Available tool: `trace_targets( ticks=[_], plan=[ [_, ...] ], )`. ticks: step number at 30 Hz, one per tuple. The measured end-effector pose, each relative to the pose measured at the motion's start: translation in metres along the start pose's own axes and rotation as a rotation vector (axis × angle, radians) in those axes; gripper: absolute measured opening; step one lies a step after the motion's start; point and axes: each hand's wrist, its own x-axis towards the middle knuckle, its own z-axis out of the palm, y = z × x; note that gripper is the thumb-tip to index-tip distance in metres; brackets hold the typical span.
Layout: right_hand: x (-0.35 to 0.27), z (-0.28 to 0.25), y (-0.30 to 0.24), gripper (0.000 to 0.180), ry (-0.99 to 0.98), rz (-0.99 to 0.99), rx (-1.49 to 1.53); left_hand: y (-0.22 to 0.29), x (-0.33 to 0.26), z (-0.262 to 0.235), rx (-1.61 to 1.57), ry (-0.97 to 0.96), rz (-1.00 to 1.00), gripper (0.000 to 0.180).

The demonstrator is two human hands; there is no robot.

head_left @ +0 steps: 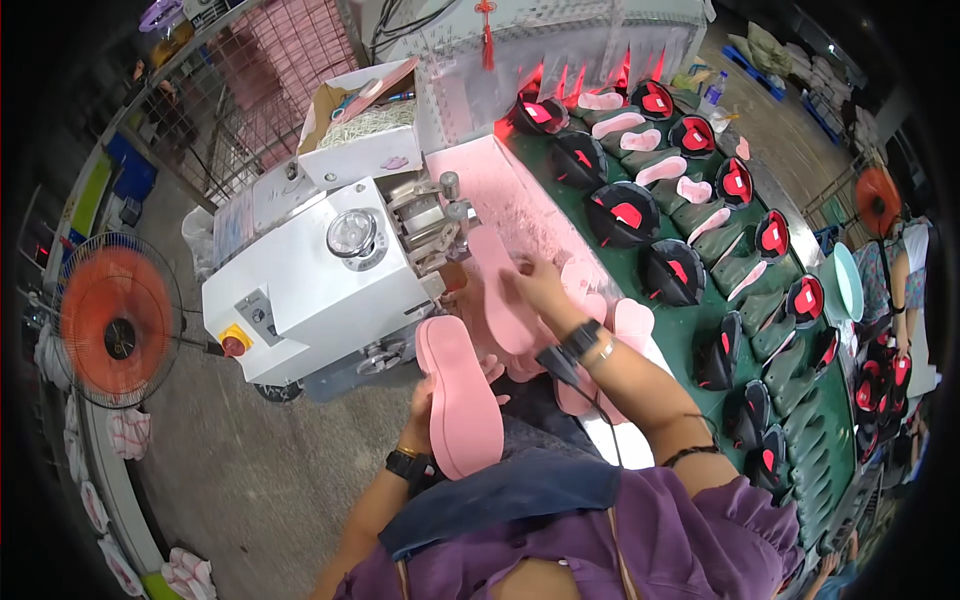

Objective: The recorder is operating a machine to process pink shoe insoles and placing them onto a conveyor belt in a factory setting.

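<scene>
My left hand (418, 412) grips a small stack of pink shoe soles (466, 405), held upright in front of my lap with the fingers wrapped round the edges. In my right hand (543, 290) is a single pink sole (503, 295), pinched along its right edge. Its upper end touches or nearly touches the metal rollers (430, 222) of a white machine (300, 290); the exact contact is hidden. Below and right of that hand lie several more pink soles (632, 328). A pink-dusted tray (500, 175) extends behind the rollers.
An open carton (360, 155) with tools and string sits behind the machine. An orange fan (118, 330) stands at left. Along the right runs a green bench (640, 270) bearing black shoe uppers (620, 212) with red linings. Another person (905, 270) is at far right.
</scene>
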Motion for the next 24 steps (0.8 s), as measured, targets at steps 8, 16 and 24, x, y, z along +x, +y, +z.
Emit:
trace_targets(
  ticks=[8,16,24],
  plan=[
    [0.027,0.009,-0.016,0.047,-0.069,0.185,0.149,0.001,-0.018,-0.043,0.175,0.091,0.045,0.069],
    [0.026,-0.046,-0.026,0.03,0.292,-0.516,-0.68,-0.003,-0.01,-0.025,0.12,0.029,0.121,0.057],
    [0.068,0.025,-0.001,0.045,-0.008,0.062,-0.178,0.002,-0.037,-0.028,0.317,0.389,0.084,0.059]
  ],
)
